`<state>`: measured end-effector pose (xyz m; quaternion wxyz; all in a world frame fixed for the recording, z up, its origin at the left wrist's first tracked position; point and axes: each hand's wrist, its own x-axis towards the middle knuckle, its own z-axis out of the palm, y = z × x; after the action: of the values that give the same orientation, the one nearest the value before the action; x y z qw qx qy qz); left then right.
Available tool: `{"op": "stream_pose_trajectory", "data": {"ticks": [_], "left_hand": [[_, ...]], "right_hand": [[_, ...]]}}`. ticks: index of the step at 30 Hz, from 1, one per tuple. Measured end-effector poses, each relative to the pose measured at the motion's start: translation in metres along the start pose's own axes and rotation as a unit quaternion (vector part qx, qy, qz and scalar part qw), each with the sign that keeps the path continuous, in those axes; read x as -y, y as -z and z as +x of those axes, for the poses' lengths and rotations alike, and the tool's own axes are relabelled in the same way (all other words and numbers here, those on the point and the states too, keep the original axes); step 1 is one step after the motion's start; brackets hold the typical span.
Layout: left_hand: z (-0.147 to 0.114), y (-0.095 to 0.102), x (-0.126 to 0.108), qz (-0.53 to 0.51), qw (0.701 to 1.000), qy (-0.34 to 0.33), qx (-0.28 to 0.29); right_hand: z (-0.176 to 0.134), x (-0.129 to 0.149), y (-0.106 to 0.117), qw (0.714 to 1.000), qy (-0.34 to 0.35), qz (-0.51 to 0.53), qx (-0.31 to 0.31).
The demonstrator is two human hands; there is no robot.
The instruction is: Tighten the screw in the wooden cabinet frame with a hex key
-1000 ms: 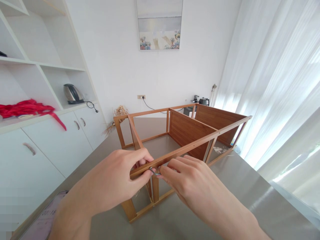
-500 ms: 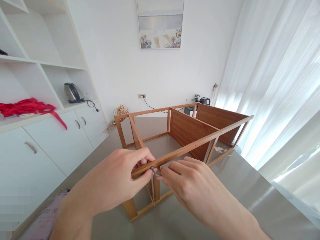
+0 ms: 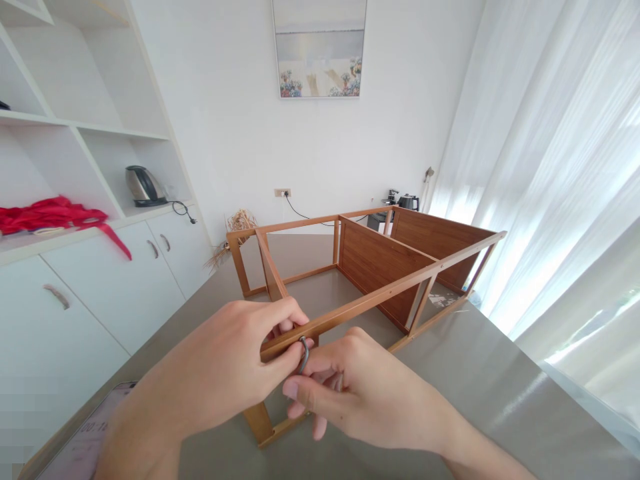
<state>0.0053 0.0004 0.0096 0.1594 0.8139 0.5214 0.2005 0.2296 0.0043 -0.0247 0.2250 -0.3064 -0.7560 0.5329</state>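
Observation:
A brown wooden shelf frame (image 3: pixel 370 301) lies on its side, with its near upper rail running away to the right. My left hand (image 3: pixel 230 367) is closed around the near end of that rail, its thumb in front beside the bent metal hex key (image 3: pixel 305 356). One end of the key meets the rail's front face; any screw head there is hidden. My right hand (image 3: pixel 357 390) pinches the key's free arm between thumb and fingers, just below the rail. Part of the key is covered by the fingers.
The frame rests on a grey table (image 3: pixel 465 380). At the lower left lies a phone (image 3: pixel 83 440), partly behind my left forearm. White cabinets (image 3: pixel 95 287) with a kettle (image 3: pixel 144 187) and red ribbon (image 3: pixel 65 217) stand left; white curtains (image 3: pixel 540 167) hang right.
My right hand has swung downward and turned, bringing the hex key's free arm from pointing right to pointing down. My left hand stays on the rail.

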Motion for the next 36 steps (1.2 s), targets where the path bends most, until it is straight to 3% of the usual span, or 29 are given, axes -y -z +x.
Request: {"op": "stream_pose_trajectory", "data": {"ticks": [3,6,14,22,26,29,32,36], "left_hand": [[0.0,0.001,0.002,-0.001,1.0,0.009,0.007],[0.0,0.001,0.002,-0.002,1.0,0.008,0.008],[-0.001,-0.001,0.0,0.018,1.0,-0.014,-0.016],[-0.003,0.002,-0.002,0.014,1.0,-0.009,-0.007],[-0.001,0.0,0.001,0.019,1.0,-0.018,-0.011],[-0.001,-0.002,0.003,0.025,0.999,-0.036,-0.021],[-0.001,-0.003,0.005,0.032,0.998,-0.047,-0.023],[-0.001,-0.004,0.005,0.032,0.998,-0.043,-0.019]], "right_hand": [[0.005,-0.005,-0.002,0.991,-0.033,0.123,0.041],[0.007,-0.008,-0.002,0.987,-0.048,0.144,0.047],[-0.002,-0.002,0.001,0.998,-0.018,-0.037,-0.038],[-0.005,0.009,-0.002,1.0,-0.02,-0.013,-0.018],[-0.01,0.013,0.001,0.996,-0.002,-0.085,-0.019],[-0.02,0.015,0.005,0.973,0.036,-0.221,-0.052],[-0.03,0.013,0.008,0.919,0.067,-0.379,-0.086],[-0.03,0.011,0.009,0.868,0.082,-0.484,-0.075]]}}
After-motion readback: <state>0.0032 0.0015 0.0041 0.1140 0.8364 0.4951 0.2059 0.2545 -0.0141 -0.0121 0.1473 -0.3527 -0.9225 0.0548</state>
